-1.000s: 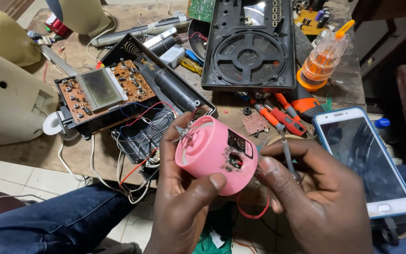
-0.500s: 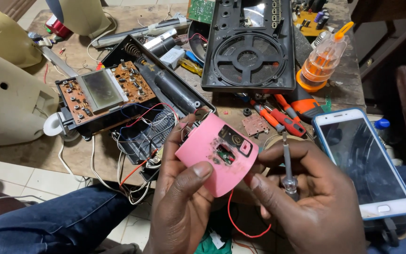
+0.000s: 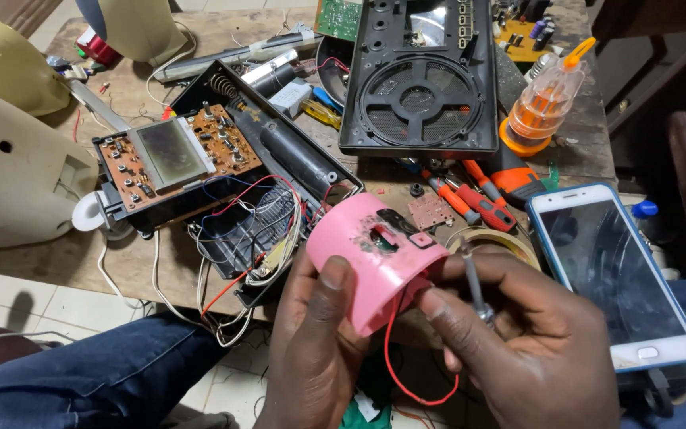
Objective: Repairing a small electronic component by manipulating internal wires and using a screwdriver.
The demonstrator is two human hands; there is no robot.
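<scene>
Head view, looking down over the near edge of a cluttered wooden table (image 3: 121,262). At the left edge lie cream plastic housings (image 3: 9,175). Next along, an opened black radio chassis (image 3: 224,183) lies tilted, a brown circuit board (image 3: 172,155) with a grey display on top and red, white and blue wires spilling from it toward the near edge.

Just off the near edge, the left hand (image 3: 315,357) grips a pink plastic shell (image 3: 375,258) from below, thumb pressed on its side and fingers wrapped round the back; the shell is held above the lap, its cut-out face turned up. A red wire (image 3: 395,373) loops down from it between the hands. The right hand (image 3: 529,342) touches the shell's right side with its forefinger while its closed fingers pinch a thin metal tool (image 3: 474,282), tip up beside the shell.

Toward the far edge lies a black speaker panel (image 3: 418,79). Right of it stands an orange and clear screwdriver set (image 3: 545,99), with red-handled screwdrivers (image 3: 470,195) nearer. At the right edge a white smartphone (image 3: 613,274) in a blue case rests, screen dark.
</scene>
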